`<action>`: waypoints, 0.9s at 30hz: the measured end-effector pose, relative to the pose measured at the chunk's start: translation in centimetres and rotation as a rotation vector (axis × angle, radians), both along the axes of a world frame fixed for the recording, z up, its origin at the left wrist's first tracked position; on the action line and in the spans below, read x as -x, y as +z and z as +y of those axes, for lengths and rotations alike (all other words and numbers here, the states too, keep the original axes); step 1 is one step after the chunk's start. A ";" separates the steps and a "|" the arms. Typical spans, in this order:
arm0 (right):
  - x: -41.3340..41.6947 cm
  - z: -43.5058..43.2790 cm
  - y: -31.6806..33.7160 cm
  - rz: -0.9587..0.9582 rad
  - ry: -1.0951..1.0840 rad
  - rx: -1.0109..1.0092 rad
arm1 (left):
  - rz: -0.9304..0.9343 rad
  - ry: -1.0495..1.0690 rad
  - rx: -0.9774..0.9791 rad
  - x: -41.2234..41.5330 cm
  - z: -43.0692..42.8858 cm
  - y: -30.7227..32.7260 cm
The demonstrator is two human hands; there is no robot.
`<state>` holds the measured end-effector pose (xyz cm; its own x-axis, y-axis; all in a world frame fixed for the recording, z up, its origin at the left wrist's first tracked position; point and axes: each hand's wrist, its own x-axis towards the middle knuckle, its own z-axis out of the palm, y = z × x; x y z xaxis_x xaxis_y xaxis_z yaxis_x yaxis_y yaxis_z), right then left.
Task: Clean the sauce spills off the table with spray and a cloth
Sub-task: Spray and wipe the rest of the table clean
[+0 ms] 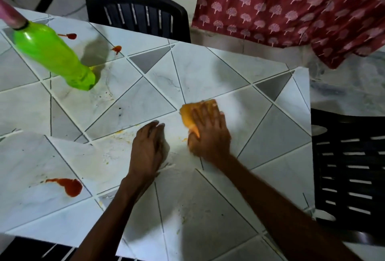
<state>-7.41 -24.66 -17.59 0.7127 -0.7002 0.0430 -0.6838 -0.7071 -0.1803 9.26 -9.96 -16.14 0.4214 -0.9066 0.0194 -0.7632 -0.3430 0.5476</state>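
Head view looks down on a tile-patterned worktop with both bare arms reaching over it. The right hand lies on top of an orange cloth near the middle of the worktop, its fingers spread and fairly straight, pressing the cloth flat against the surface. A fold of the cloth shows between thumb and forefinger. The left hand rests just beside it, palm down on the bare worktop, fingers extended and holding nothing. Faint yellowish smears mark the surface around and in front of the two hands.

A green spray bottle with a pink top stands at the far left, well apart from the hands. A large red sauce spill sits near the left front edge. Two smaller red spots lie beyond the bottle.

One black slatted chair stands at the far side, another black chair at the right side. Red patterned fabric hangs at the upper right
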 end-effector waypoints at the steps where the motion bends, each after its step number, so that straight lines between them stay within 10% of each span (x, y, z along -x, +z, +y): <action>1: 1.1 3.2 0.0 -0.007 0.133 -0.022 | -0.013 -0.003 -0.002 -0.7 0.4 0.0; 7: 12.0 4.7 0.0 0.163 0.683 0.036 | -0.113 0.000 -0.008 -4.1 1.6 -0.1; 15: -6.6 -6.5 0.0 0.098 -0.332 -0.041 | -0.099 0.088 -0.003 -5.1 3.8 -0.3; 24: 1.7 7.4 0.4 0.091 0.674 0.012 | -0.100 0.158 0.004 -10.3 6.2 0.0; 27: 4.6 0.4 -0.7 0.206 0.595 0.066 | -0.086 0.163 0.013 -11.1 6.2 -0.3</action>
